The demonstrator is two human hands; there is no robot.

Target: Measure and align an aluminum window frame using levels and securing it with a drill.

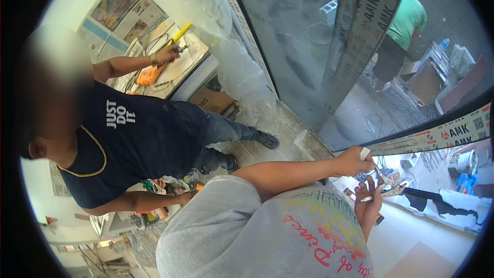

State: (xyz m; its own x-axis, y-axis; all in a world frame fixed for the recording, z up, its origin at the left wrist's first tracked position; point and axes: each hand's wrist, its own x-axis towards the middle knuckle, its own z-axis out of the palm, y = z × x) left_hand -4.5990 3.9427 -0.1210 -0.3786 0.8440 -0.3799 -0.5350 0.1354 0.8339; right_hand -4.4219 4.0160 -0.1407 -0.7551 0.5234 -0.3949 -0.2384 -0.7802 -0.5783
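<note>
The head view is turned sideways, so the standing people lie across it. My grey-sleeved left arm reaches rightward, and my left hand (354,161) is closed on the handles of silver locking pliers (393,187). A small white piece shows at its fingers. Just below, my right hand (368,207) has its fingers curled at the pliers' other handle; its wrist is partly hidden by my shirt. What the jaws bite on, if anything, is too small to tell. A small dark item (380,219) shows beside my right hand.
Beside me stands a co-worker in a dark sleeveless shirt (149,134), one hand over a workbench (198,54) with an orange power tool (149,74) and a yellow tube (182,31). A glass panel (303,46) has a taped frame (437,136). Behind it bends a person in green (408,19).
</note>
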